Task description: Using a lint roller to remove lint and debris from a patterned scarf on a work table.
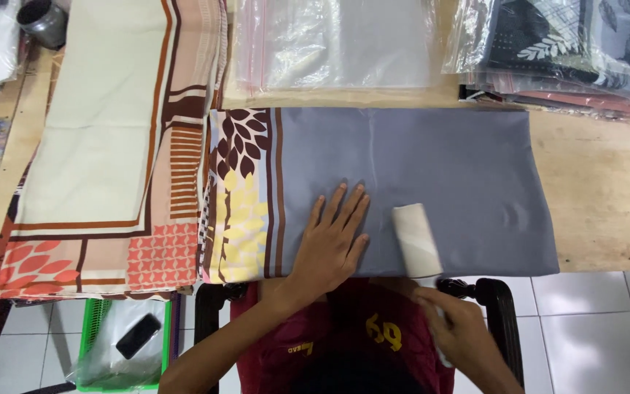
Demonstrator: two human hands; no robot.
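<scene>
- The folded cloth (417, 168) is spread on the wooden table (607, 197), at its near edge.
- The left hand (333, 237) is laid flat on the cloth, near its near edge.
- The lint roller (417, 241) is set on the cloth just right of the left hand, held from below the table edge by the right hand (461, 332).
- A stack of folded fabrics (103, 146) is placed left of the cloth, touching it.
- Clear plastic bags (337, 44) are laid behind the cloth.
- Bagged fabrics (570, 51) are piled behind the cloth, to the right.
- A basket (122, 343) is found on the floor, below and left of the cloth.
</scene>
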